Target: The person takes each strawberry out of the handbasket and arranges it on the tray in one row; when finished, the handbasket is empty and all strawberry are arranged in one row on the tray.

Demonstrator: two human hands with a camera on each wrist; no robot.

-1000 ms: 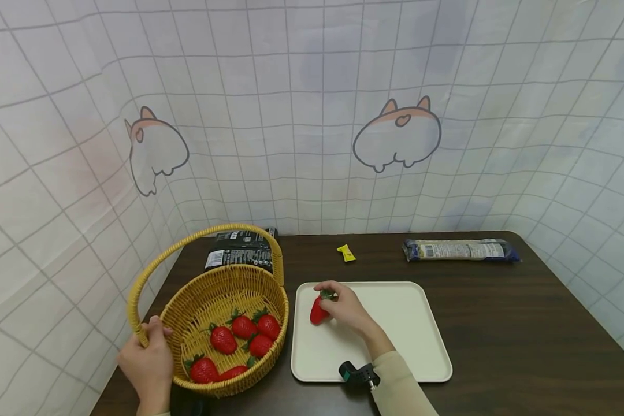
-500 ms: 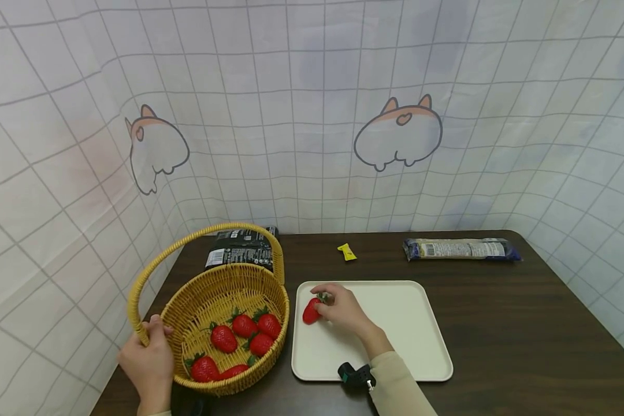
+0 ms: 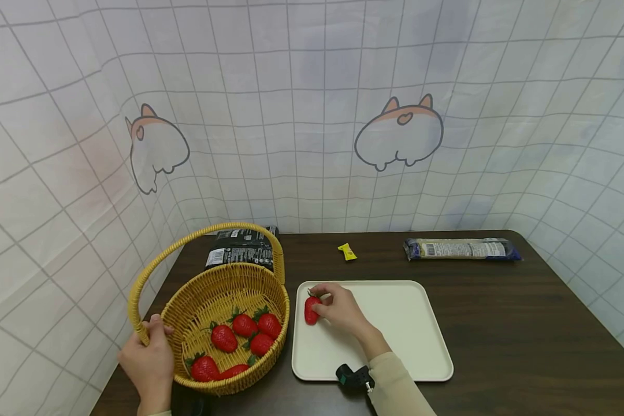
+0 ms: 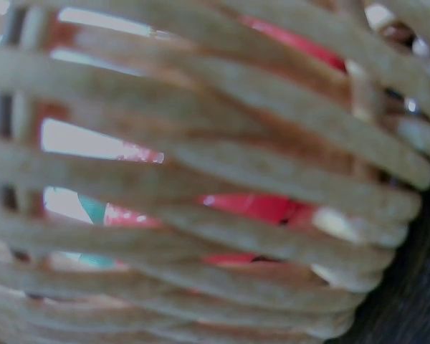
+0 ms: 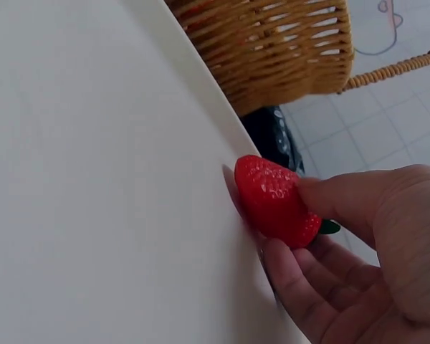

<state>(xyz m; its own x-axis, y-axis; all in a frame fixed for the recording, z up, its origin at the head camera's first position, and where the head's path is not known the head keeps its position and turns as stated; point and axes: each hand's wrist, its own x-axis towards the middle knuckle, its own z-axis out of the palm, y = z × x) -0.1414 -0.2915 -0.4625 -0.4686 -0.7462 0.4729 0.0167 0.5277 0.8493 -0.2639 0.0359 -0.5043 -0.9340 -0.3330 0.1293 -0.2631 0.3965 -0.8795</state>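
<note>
My left hand (image 3: 148, 359) grips the handle of a yellow wicker basket (image 3: 208, 294) at its left side. Several red strawberries (image 3: 223, 338) with green leaves lie inside the basket. In the left wrist view the basket's weave (image 4: 201, 165) fills the picture, with bits of red showing through the gaps. Over the left part of a cream tray (image 3: 385, 335), my right hand (image 3: 343, 312) pinches a single strawberry (image 3: 311, 312) between thumb and fingers. The right wrist view has this strawberry (image 5: 272, 201) close over the tray's surface near its edge, leaves pointing toward the palm.
A black printed packet (image 3: 241, 254) lies behind the basket. A small yellow wrapped piece (image 3: 347, 252) sits beyond the tray, and a long clear-and-blue package (image 3: 461, 249) lies at the back right of the dark wooden table (image 3: 520, 323). A white checked curtain (image 3: 312, 115) surrounds the table.
My right hand has moved slightly left with the strawberry, which has turned from slanted to nearly upright in the head view. The left hand and basket have stayed put.
</note>
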